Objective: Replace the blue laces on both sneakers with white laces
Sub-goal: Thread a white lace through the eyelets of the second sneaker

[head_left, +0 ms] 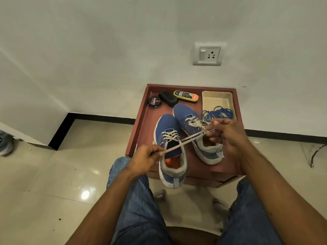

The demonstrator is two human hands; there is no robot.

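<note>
- Right sneaker (198, 135): blue, on the red bench (143, 124), toe toward the wall; I see its white lace (184, 140) threaded through the eyelets, two loose ends drawn taut toward me.
- Left hand (143, 159): grip closed, thumb and fingers pinching the near ends of that lace, over the left sneaker's heel.
- Right hand (228, 133): grip curled, fingers pinching the same lace at the right sneaker's top eyelets.
- Left sneaker (169, 151): beside the right one, already white-laced, heel overhanging the bench's near edge.
- Blue laces (217, 114): heaped in the beige tray (217, 99), just beyond my right hand.
- Rear of bench: polish tin (154, 102), black brush (168, 98), yellow-rimmed sponge case (185, 96).
</note>
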